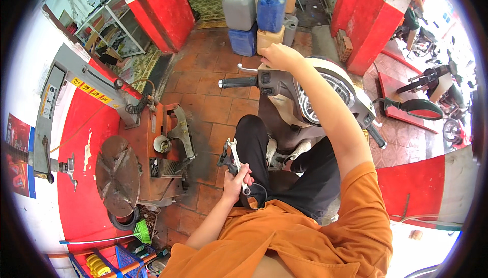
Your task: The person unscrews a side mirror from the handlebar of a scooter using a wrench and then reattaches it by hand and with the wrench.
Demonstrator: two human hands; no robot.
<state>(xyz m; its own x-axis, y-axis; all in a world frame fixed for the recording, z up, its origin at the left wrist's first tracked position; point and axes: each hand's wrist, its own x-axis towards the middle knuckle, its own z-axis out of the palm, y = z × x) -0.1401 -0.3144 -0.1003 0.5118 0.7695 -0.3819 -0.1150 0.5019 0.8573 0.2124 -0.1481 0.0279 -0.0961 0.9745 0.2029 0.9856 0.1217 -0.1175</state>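
Note:
My left hand [238, 182] is closed round a silver combination wrench [234, 152] above my left thigh. A dark tool with a black handle [224, 159] sticks out beside the wrench from the same hand; its exact kind is unclear. My right hand [281, 57] reaches across the scooter [284, 106] to the left side of its handlebar, just beyond the brake lever [247, 69]. Its fingers are curled together, and what they pinch is hidden. The left grip [239, 82] lies nearer me, untouched. On the right side stands a mirror [421, 109].
Stacked plastic jerrycans [271, 11] stand beyond the scooter. To the left is a tyre-changing machine [145, 151] with a round turntable [118, 176]. A green broom [142, 231] lies at lower left. More motorbikes [439, 82] are at right, past a red-and-white pillar [367, 18].

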